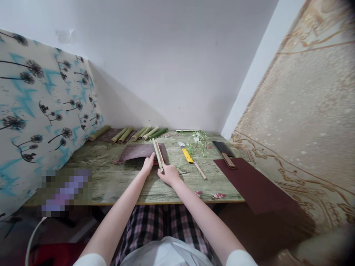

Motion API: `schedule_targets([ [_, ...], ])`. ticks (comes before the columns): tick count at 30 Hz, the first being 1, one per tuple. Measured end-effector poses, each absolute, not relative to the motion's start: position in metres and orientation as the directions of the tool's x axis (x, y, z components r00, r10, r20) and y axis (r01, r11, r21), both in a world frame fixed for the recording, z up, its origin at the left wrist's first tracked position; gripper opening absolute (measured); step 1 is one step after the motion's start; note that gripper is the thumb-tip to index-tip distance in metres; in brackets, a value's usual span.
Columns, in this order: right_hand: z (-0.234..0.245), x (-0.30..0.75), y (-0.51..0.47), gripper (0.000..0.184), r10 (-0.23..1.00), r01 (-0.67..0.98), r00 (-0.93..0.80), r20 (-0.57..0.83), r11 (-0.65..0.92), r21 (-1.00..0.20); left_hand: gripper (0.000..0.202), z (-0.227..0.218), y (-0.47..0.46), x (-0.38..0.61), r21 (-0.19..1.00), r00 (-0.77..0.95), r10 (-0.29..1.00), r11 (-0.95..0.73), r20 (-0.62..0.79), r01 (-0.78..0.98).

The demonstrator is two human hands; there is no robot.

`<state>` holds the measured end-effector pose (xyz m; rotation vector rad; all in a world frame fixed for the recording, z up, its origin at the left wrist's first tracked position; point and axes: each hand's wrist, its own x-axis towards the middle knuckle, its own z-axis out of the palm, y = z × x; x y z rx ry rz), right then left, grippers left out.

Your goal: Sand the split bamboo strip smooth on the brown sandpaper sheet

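Observation:
A pale green bamboo piece (157,154) with a long open slot stands tilted over the table, its lower end in my right hand (169,174). The fingers of that hand are closed round it. My left hand (148,164) is closed at the near edge of a dark brown sheet, which looks like sandpaper (135,150). Its thumb lies on top, close beside the bamboo, and the other fingers are mostly hidden. The sheet's near edge is lifted and curled, and the bamboo crosses over its right part.
Several bamboo tubes (141,133) lie along the back left. To the right are a yellow utility knife (188,156), a thin stick (200,170), green shavings (198,142), a cleaver (227,159) and a maroon sheet (249,181) overhanging the table's edge. A blurred-out object (66,192) lies front left.

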<state>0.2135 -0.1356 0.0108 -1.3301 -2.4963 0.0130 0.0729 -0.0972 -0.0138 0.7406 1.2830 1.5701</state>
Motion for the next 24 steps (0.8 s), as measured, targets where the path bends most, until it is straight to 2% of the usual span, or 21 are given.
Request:
schedule_targets([
  [6, 0.0136, 0.2147, -0.1382, 0.056, 0.807, 0.802, -0.521, 0.279, 0.574, -0.163, 0.034, -0.0133, -0.1005, 0.0701, 0.992, -0.408, 0.909, 0.038, -0.086, -0.124],
  [17, 0.0113, 0.2180, -0.1338, 0.072, 0.764, 0.726, -0.509, 0.397, 0.629, -0.280, 0.025, -0.0045, -0.1048, 0.0749, 0.991, -0.419, 0.904, 0.036, -0.086, -0.126],
  [21, 0.0098, 0.2188, -0.1323, 0.071, 0.720, 0.661, -0.514, 0.467, 0.679, -0.319, 0.022, -0.0063, -0.1051, 0.0747, 0.993, -0.376, 0.925, 0.013, -0.056, -0.116],
  [24, 0.0101, 0.2187, -0.1329, 0.063, 0.705, 0.643, -0.521, 0.481, 0.695, -0.322, 0.023, -0.0114, -0.1031, 0.0726, 0.995, -0.339, 0.940, -0.007, -0.028, -0.101],
])
